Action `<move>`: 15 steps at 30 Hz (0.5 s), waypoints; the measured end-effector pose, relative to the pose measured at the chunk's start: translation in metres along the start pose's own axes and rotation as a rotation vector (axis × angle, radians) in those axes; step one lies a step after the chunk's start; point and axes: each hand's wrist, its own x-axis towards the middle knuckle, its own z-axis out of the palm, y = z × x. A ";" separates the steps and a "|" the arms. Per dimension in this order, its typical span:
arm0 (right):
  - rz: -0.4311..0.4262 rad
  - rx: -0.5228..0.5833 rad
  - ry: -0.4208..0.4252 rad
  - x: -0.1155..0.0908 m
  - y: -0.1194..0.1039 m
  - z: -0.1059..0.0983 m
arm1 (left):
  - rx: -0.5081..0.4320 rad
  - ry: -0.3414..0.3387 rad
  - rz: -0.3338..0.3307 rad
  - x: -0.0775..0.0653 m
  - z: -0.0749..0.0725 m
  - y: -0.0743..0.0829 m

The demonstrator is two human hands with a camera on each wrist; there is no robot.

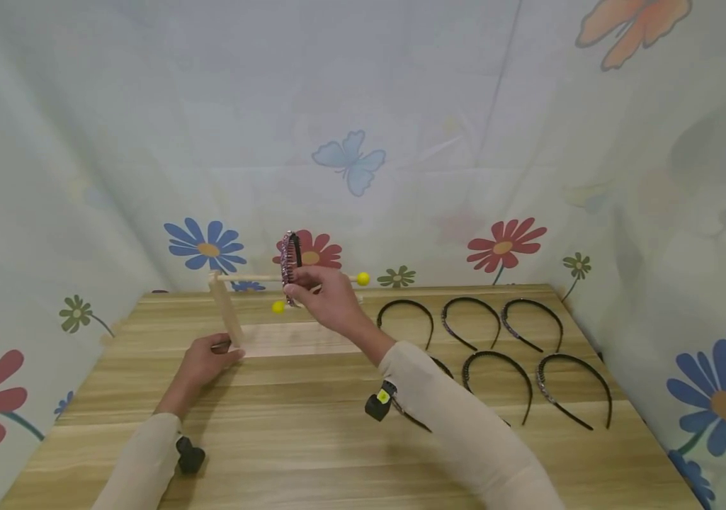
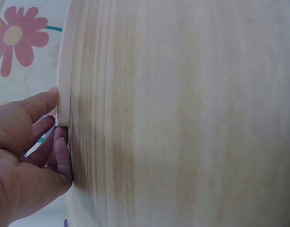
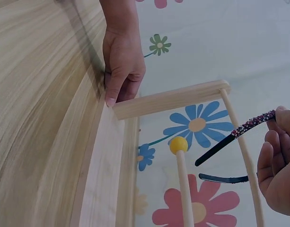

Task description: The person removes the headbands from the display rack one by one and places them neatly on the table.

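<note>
A wooden stand point(image 1: 225, 312) rests on the table, with an upright post, a flat base point(image 2: 64, 71) and rods tipped with yellow balls. My left hand point(image 1: 206, 361) grips the base's left end at the foot of the post, the thumb on top in the right wrist view. Above the base, my right hand point(image 1: 331, 301) pinches a black headband point(image 3: 253, 124) covered with pink and silvery beads. The headband's two arms point left in the right wrist view, and the upper rod point(image 3: 244, 156) passes between them. Whether the headband touches the rod, I cannot tell.
Several black headbands point(image 1: 508, 353) lie in rows on the right of the wooden table point(image 1: 273, 439), some with beaded sides. My right sleeve point(image 1: 464, 425) partly covers one. A flower-printed cloth point(image 1: 426, 212) hangs behind and beside the table.
</note>
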 end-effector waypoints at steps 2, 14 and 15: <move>-0.006 -0.015 0.003 0.000 -0.001 -0.003 | 0.001 0.002 -0.003 0.001 0.000 -0.001; -0.032 -0.044 0.039 0.000 -0.003 -0.029 | 0.009 0.007 -0.011 0.001 0.001 -0.001; -0.035 -0.046 0.048 0.000 -0.003 -0.031 | 0.006 0.008 -0.018 0.001 0.001 -0.001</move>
